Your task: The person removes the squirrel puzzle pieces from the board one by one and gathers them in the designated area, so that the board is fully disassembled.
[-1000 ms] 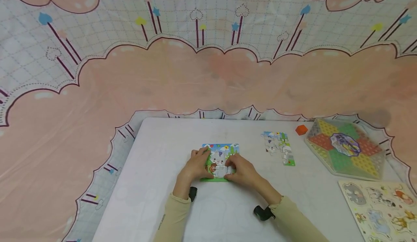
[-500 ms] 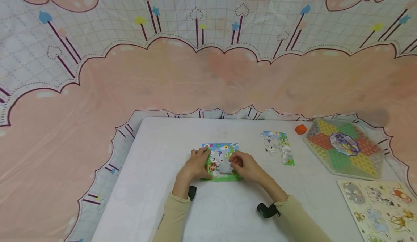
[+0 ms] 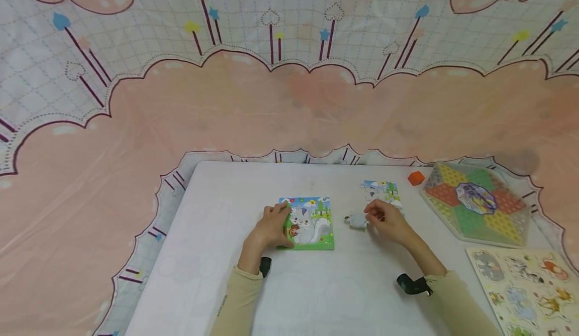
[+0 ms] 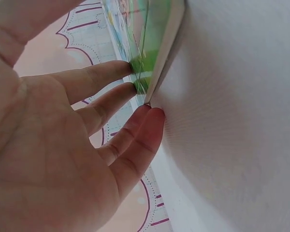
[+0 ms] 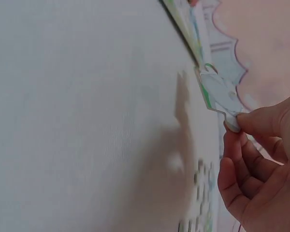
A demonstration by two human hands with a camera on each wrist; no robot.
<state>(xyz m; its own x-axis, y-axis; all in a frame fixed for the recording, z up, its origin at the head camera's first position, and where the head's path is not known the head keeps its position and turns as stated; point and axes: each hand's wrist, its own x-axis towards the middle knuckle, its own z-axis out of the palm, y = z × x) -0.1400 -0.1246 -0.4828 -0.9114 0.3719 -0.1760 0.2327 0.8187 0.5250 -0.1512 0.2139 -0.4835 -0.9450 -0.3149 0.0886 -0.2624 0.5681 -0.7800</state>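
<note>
A puzzle board (image 3: 312, 225) with a picture of a white squirrel-like animal lies on the white table. My left hand (image 3: 271, 229) rests along its left side; in the left wrist view, the nearly straight fingers (image 4: 104, 108) touch the board's edge. To the right of the board, my right hand (image 3: 388, 221) pinches a jigsaw puzzle piece (image 3: 357, 220), grey-white with a green edge. The right wrist view has this piece (image 5: 220, 89) raised off the table, its end between thumb and fingertips. Behind that hand lie joined puzzle pieces (image 3: 381, 189), partly hidden by it.
An orange block (image 3: 416, 178) sits at the back right. Beside it lies a clear hexagonal box (image 3: 477, 200) with coloured parts inside. A wooden animal board (image 3: 524, 281) is at the front right. A patterned cloth (image 3: 289, 120) hangs behind the table.
My right hand has lifted a puzzle piece off the board and carried it to the right, toward the joined pieces. The left hand has stayed at the board's left side.
</note>
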